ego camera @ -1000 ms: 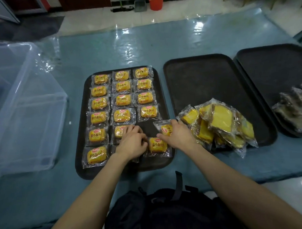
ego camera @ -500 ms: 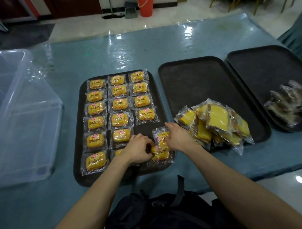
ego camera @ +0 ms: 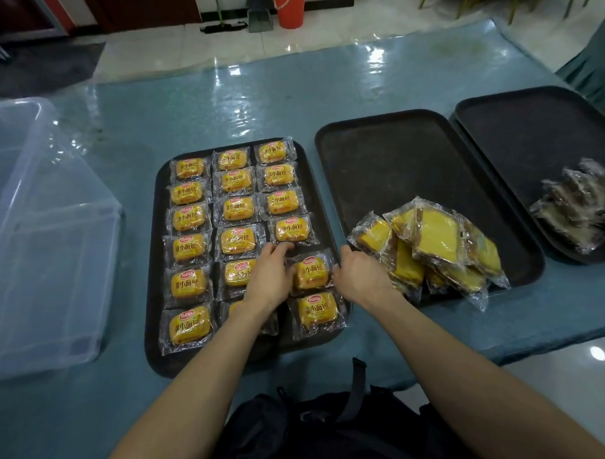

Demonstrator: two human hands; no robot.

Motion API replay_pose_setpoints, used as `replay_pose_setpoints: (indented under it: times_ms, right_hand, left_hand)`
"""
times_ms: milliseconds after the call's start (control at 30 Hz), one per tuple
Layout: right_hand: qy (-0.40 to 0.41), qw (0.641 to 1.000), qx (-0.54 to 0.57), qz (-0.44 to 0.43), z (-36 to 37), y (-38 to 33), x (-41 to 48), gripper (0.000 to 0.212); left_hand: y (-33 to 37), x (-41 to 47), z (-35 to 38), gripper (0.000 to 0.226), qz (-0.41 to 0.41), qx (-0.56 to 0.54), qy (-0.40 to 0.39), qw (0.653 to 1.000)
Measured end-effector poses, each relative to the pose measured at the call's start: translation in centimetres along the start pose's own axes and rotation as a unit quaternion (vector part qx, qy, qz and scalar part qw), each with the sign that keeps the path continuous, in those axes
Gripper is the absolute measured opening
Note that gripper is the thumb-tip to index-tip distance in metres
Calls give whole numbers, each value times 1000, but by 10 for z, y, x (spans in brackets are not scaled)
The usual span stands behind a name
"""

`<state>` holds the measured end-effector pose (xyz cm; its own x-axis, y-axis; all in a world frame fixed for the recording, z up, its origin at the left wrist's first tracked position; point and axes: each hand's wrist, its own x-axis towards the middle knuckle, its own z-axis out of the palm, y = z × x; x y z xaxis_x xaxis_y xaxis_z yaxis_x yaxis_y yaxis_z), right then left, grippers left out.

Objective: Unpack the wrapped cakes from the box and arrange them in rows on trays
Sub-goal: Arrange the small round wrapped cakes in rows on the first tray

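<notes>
Cake point(ego camera: 311, 272) sits in the right column of your left tray point(ego camera: 152, 303), second slot from near. Long axis runs left-right, slightly skewed. Both hands equally near: left hand point(ego camera: 270, 276) has relaxed fingers touching its left edge; right hand point(ego camera: 361, 278) is on the right wrapper edge, can't tell if pinching. Wrappers read 小面包; red logo is unreadable.

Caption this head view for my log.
Left hand and right hand touch a wrapped cake on the left tray; loose yellow cakes lie heaped on the middle tray.
</notes>
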<state>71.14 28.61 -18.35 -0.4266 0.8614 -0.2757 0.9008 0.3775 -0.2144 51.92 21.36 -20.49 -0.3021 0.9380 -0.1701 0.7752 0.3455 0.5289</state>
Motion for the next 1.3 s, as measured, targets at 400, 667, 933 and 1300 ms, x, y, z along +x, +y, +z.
replay_pose_setpoints:
  times_ms: [400, 667, 933, 1300]
  right_hand:
    - [-42, 990, -20, -137, 13, -2, 19, 82]
    - [9, 988, -30, -152, 21, -13, 20, 66]
    - [35, 991, 6, -131, 26, -24, 29, 58]
    - [71, 986, 90, -123, 15, -27, 42, 57]
  left_hand:
    - [-9, 4, 1, 93, 95, 198, -69, 973]
    - [-12, -2, -9, 78, 116, 293, -12, 949]
    - [-17, 3, -16, 76, 96, 297, -5, 950]
    - [-14, 14, -17, 82, 92, 224, 12, 970]
